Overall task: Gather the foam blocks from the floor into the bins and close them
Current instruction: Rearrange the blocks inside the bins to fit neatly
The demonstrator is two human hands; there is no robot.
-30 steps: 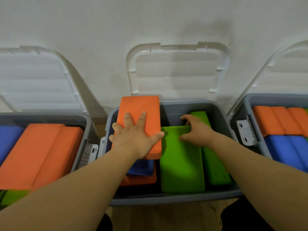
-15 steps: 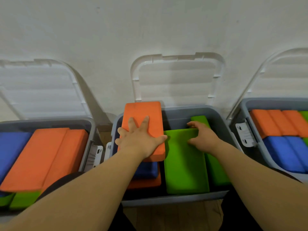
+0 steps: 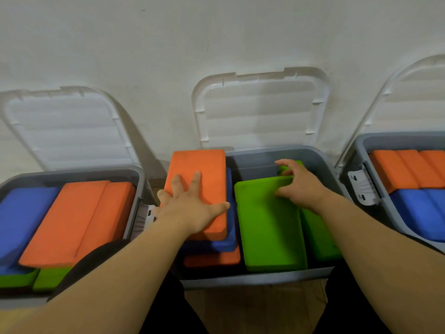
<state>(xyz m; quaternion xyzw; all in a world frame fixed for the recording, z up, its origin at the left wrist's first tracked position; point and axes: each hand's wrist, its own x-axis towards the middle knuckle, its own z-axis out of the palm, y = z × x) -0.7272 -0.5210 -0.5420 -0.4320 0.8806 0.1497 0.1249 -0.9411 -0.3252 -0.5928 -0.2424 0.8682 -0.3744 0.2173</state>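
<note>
Centre frame: middle bin (image 3: 255, 278), lid (image 3: 260, 112) standing open. I see the left hand (image 3: 192, 208) flat on the orange block (image 3: 199, 165), grip wide, fingers spread. That block lies atop a blue block (image 3: 231, 227), far end over the bin's rim. Right hand (image 3: 301, 186): grip curled round the far end of the green block (image 3: 267, 225), inside the bin.

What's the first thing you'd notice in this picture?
The middle gray bin, stuffed with bright colours. The left hand presses flat on an orange block at its left side, and the right hand grips a green block beside it. The bin's clear lid stands open against the wall behind.
</note>
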